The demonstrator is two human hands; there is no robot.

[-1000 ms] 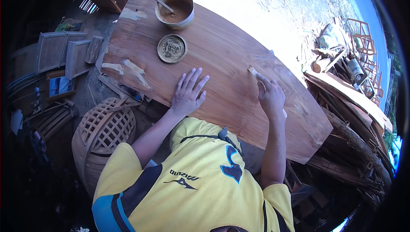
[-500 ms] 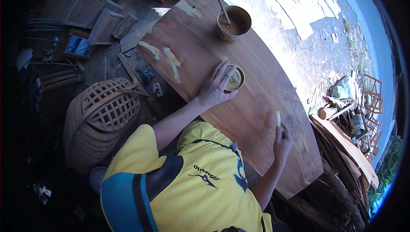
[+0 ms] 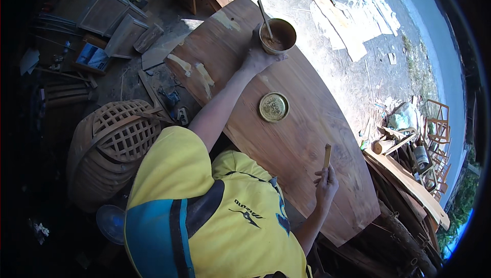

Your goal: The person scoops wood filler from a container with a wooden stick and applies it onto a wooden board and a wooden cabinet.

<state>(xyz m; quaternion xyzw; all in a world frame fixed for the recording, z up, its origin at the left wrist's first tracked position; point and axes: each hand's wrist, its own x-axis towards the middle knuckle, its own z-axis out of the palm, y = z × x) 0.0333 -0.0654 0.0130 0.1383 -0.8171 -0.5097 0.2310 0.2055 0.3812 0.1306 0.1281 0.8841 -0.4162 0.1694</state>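
Evidently, the left hand (image 3: 257,58) curves widely around the side of a round tub (image 3: 287,31), fingers and thumb bent to its wall. Thick brown paste (image 3: 274,44) clings inside, and a thin stirring stick (image 3: 264,16) leans out over the rim. The right hand (image 3: 326,182), fingers closed, pinches a flat, narrow spatula (image 3: 327,154) upright. Tub and shallow, crusted disc-shaped lid (image 3: 273,107) sit on a smooth, swirl-grained wooden board (image 3: 307,129) with curved edges; pale, rough filler patches (image 3: 205,78) mark its left side.
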